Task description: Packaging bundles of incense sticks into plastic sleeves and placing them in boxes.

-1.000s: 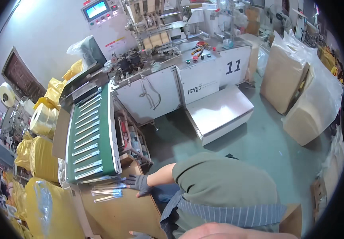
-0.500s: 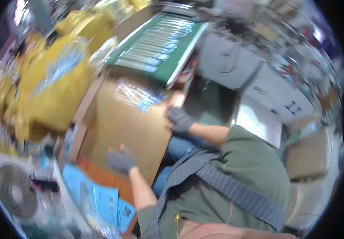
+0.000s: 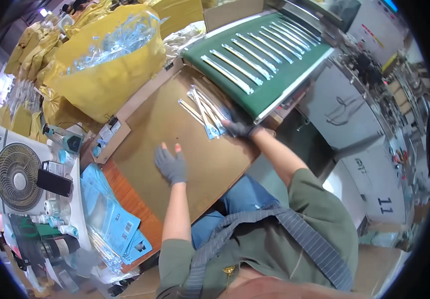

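Slim pale sticks in clear wrappers with blue ends, which look like wrapped chopsticks (image 3: 206,110), lie in a loose, crossing pile on a brown board (image 3: 145,129). My right hand (image 3: 239,128), in a grey glove with bare fingertips, is at the near right side of this pile. Its thumb touches the blue ends, and the other fingers are partly hidden. Nearer to me, my left hand (image 3: 171,164), gloved the same way, lies open over the board with its fingers spread and nothing in it. More wrapped sticks (image 3: 245,57) sit in a spaced row on a green conveyor belt (image 3: 215,37).
A large yellow sack (image 3: 100,92) of clear wrappers stands at the far left. On the left are a fan (image 3: 18,169), a dark phone (image 3: 54,183) and flat blue packages (image 3: 108,209). Grey cabinets (image 3: 327,104) stand right of the belt. A cardboard strip edges the board.
The view has turned and shifted. My right hand has moved from the board's right edge to the pile. The pile looks larger, and my left hand stays open over the board.
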Available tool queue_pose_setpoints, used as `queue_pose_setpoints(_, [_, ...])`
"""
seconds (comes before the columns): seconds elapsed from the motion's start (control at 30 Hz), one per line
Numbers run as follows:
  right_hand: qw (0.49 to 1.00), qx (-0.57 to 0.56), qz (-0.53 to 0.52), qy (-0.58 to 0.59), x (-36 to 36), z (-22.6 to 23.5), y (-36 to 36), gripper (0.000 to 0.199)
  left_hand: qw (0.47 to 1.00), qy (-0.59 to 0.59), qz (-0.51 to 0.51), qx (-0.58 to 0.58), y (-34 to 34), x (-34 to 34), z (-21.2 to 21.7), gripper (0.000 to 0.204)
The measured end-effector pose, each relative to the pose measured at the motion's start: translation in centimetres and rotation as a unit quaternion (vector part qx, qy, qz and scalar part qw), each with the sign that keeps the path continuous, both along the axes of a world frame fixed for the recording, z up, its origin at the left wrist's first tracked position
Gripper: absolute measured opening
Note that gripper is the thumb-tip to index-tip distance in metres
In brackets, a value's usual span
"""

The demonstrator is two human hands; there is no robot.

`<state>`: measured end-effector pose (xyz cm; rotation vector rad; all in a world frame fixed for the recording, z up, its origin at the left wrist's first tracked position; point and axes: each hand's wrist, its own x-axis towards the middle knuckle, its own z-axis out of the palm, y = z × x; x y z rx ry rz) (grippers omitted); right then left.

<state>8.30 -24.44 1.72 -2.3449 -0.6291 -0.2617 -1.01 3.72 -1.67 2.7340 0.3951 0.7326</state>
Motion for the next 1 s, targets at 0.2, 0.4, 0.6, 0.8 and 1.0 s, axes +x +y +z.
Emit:
queue_pose_setpoints(0.2, [0.985,0.018,-0.058,-0.160,-5.8,1.0,10.9,0.050,0.988,-0.061,0.036,-0.137,-4.7,5.7,-1.1,0.060])
queue_pose_setpoints(0.4, [0.969,0.219,0.095,0.064,-7.6,-2.2,10.2,0.075,0.994,-0.026,-0.023,-0.104,-0.5,2.1,-0.4,0.053])
queue_pose_setpoints(0.6, [0.992,0.117,0.041,0.014,-11.5,-3.1,2.4,0.060,0.994,-0.022,0.012,-0.110,3.9,-1.3,-0.3,0.057])
queue_pose_setpoints(0.8, [0.995,0.032,0.030,-0.093,-11.7,-2.8,2.7,0.047,1.000,0.006,0.022,0.000,3.2,-1.6,0.1,0.059])
queue_pose_setpoints(1.0, [0.991,0.008,0.023,-0.134,-11.7,-2.7,2.4,0.047,1.000,-0.024,0.003,-0.004,3.2,-1.1,-0.4,0.058])
